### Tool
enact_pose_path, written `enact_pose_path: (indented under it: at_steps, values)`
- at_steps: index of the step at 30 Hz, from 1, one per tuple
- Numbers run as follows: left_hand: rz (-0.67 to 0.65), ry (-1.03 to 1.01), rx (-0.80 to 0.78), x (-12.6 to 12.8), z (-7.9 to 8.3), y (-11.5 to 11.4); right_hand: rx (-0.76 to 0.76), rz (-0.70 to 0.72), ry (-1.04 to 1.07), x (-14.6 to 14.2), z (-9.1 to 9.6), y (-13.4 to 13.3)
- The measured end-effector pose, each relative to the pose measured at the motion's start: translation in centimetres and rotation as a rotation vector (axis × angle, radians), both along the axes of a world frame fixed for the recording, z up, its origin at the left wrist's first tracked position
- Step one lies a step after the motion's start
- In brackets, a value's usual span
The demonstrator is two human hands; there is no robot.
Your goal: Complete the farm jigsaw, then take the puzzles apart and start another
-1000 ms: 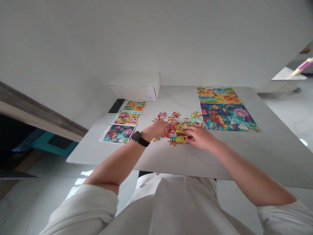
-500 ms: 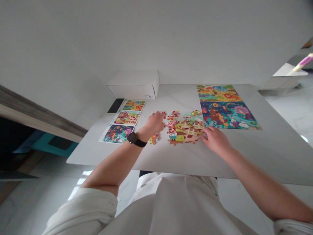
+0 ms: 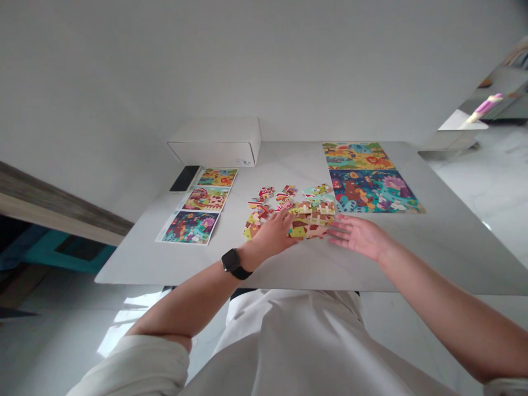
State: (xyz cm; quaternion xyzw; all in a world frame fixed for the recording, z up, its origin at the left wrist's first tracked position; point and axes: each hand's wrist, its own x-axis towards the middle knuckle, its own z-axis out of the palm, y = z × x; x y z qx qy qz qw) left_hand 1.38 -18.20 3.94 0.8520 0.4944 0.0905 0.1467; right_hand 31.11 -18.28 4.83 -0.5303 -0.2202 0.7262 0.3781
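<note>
We spread our left hand (image 3: 273, 234) over the puzzle (image 3: 309, 223) on the table (image 3: 355, 270), right hand (image 3: 363, 236) splayed by its right edge; loose pieces (image 3: 266, 192) beyond; farther back, white box (image 3: 212, 153), closed, contents hidden. Since earlier, our left hand has drawn back from loose pieces

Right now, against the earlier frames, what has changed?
The left hand has come back from the loose pieces, toward the body and rightward, and lies over the near-left part of the joined pieces. The right hand has drawn off the joined pieces to their right edge, fingers straightened. Whether either released a piece is unclear. The box, phone and picture sheet stayed put.
</note>
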Motion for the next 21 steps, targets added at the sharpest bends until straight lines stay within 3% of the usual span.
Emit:
enact_pose_path:
  at_steps: [5, 11, 14, 18, 21]
  values:
    - [-0.026, 0.031, 0.038, -0.4, 0.4, -0.3, -0.055, -0.038, 0.015, -1.7, 0.4, -0.4]
    - [0.027, -0.074, 0.007, -0.7, 0.3, -0.2, 0.08, -0.033, -0.126, -2.6, 0.6, -1.2]
    - [0.185, -0.325, -0.129, -0.8, 0.3, 0.9, 0.127, -0.018, -0.173, -2.3, 0.4, -1.6]
    - [0.507, -0.758, -0.523, -1.3, 1.2, 2.2, 0.139, -0.019, -0.132, -1.5, -0.2, -2.1]
    - [0.635, -0.902, -0.585, -1.9, 2.0, 2.3, 0.152, 0.007, -0.104, -0.8, -0.5, -2.3]
